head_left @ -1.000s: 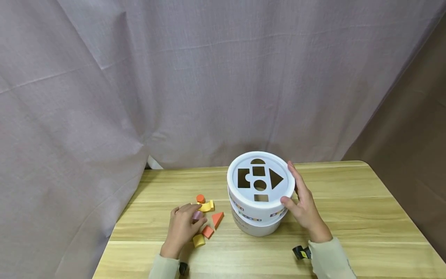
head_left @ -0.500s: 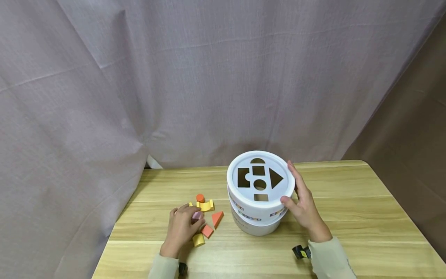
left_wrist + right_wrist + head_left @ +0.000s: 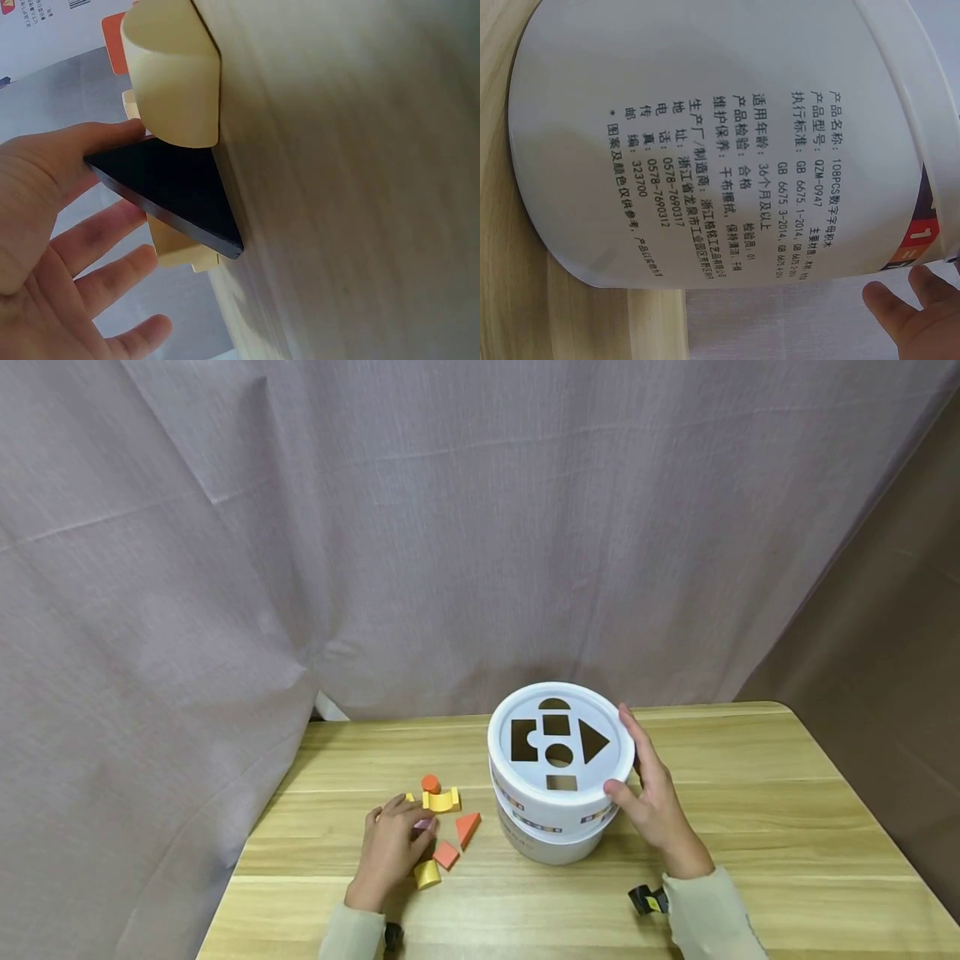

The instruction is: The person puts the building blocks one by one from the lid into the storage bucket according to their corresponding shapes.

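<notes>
The left hand point(image 3: 388, 852) has its thumb and first finger bent round a dark triangle block point(image 3: 169, 187), and the other fingers spread away from it. The dark triangle block stands on the counter point(image 3: 757, 793) with its pointy corner up by the thumb. From above, a bit of purple block point(image 3: 425, 824) peeks out between the thumb and first finger; I can't tell if it is the same block.

The right hand point(image 3: 660, 818) has its thumb and fingers wide apart, resting on the side of the white lid point(image 3: 532, 774).

Next to the left hand is a little bunch of blocks. A yellow block with a round side point(image 3: 427, 874) is just below its thumb. An orange square block point(image 3: 446, 855) is near that, and an orange triangle block point(image 3: 467, 831) lies between the hand and the tub point(image 3: 551, 847). A yellow block with a dip point(image 3: 441, 800) is just past the fingertips, with an orange round block point(image 3: 431, 783) right behind it.

The lid is on top of the tub. It has six holes: a half circle, a square, a triangle, a circle, a small rectangle and one with a round bite. The tub has black writing on its side.

Farther back hangs a big grey cloth point(image 3: 465, 543).
</notes>
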Tool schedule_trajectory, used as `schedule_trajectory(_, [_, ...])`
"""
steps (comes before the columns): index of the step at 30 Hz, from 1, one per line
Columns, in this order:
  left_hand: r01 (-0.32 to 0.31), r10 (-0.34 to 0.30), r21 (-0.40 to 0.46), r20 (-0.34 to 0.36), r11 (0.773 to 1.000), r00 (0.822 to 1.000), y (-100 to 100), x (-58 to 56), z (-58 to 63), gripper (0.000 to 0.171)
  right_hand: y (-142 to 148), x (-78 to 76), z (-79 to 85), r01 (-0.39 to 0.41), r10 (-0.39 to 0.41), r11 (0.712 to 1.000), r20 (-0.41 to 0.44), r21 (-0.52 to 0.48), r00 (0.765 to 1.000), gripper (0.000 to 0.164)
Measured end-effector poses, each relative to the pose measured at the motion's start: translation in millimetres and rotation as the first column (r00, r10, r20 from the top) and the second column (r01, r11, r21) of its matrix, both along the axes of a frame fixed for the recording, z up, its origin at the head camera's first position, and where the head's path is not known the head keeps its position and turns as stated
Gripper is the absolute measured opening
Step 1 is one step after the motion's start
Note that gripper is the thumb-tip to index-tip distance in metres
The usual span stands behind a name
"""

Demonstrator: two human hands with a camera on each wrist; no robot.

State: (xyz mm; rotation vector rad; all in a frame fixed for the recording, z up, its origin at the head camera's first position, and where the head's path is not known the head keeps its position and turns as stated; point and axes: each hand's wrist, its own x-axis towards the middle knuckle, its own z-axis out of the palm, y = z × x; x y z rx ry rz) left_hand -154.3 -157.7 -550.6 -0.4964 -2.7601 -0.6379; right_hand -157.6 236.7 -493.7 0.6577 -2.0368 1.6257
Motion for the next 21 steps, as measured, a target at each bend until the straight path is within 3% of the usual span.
schedule_trajectory(21, [-0.017,0.016,-0.023,-0.014,1.0,1.0,0.2,1.9,-1.2,0.015,-0.6,0.8,1.7,-0.001,0.001,1.0,-0.005,-0.003,1.0,0.087])
